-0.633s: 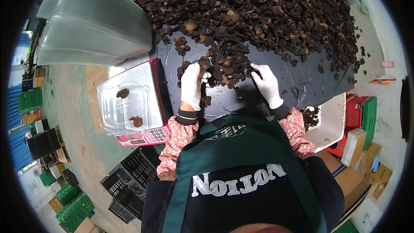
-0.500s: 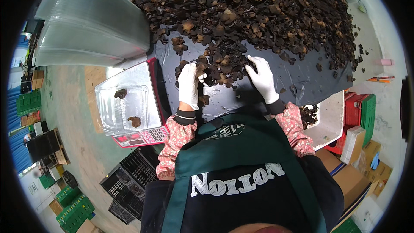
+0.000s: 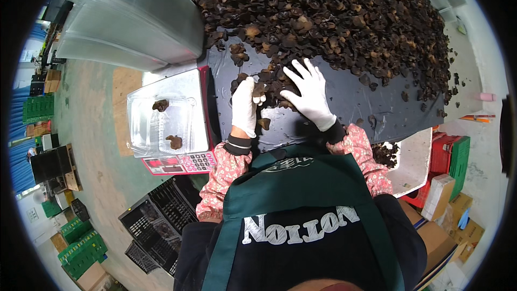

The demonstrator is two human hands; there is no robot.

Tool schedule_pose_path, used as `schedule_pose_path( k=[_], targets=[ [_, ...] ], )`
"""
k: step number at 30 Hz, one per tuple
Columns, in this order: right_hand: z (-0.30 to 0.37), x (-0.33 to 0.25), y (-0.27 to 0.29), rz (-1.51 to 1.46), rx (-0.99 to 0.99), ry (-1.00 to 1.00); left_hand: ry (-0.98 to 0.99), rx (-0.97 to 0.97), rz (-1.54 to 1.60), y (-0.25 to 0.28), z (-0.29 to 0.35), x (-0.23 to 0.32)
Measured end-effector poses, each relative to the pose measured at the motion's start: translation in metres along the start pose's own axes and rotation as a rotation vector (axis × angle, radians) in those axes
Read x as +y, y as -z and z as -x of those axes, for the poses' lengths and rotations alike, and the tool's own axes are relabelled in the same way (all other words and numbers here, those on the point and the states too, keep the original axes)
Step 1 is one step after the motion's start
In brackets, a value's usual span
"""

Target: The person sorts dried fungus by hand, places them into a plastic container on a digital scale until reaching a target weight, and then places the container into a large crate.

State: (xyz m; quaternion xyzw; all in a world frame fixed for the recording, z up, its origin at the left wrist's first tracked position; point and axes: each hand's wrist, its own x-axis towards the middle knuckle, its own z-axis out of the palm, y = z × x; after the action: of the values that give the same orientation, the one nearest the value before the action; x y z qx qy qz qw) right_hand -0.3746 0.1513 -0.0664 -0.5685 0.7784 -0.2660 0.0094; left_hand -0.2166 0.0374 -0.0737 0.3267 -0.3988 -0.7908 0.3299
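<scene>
My left hand, in a white glove, is closed with a brown wood ear mushroom pinched at its fingertips. My right hand, gloved the same way, lies spread with fingers apart at the edge of a small cluster of wood ear mushrooms. Part of that cluster is hidden under its fingers. A great heap of dark wood ear mushrooms covers the far part of the table. To the left, a clear plastic box lies on a scale, with two mushroom pieces inside.
A tall stack of clear plastic boxes stands at the back left. Dark sheeting covers the table. Below its right edge sits a white bin holding some mushrooms. Black crates stand on the floor to the left.
My right hand has moved left over the small mushroom cluster, its fingers spreading. My left hand stays near the same spot, still closed. The whole view has shifted slightly.
</scene>
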Motion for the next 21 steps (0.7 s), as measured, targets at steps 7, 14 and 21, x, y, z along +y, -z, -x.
schedule_pose_path(
  k=[7,14,21],
  targets=[
    [0.044,-0.007,0.033,-0.697,0.145,-0.112,0.174,-0.365,-0.348,-0.045,0.013,-0.040],
    [0.156,0.091,0.108,-0.274,0.456,-0.751,-0.750,-0.254,-1.235,-0.068,-0.003,-0.036],
    [0.247,0.158,0.149,0.558,0.163,-0.827,-0.737,-0.066,-1.782,-0.045,-0.038,-0.039]
  ],
)
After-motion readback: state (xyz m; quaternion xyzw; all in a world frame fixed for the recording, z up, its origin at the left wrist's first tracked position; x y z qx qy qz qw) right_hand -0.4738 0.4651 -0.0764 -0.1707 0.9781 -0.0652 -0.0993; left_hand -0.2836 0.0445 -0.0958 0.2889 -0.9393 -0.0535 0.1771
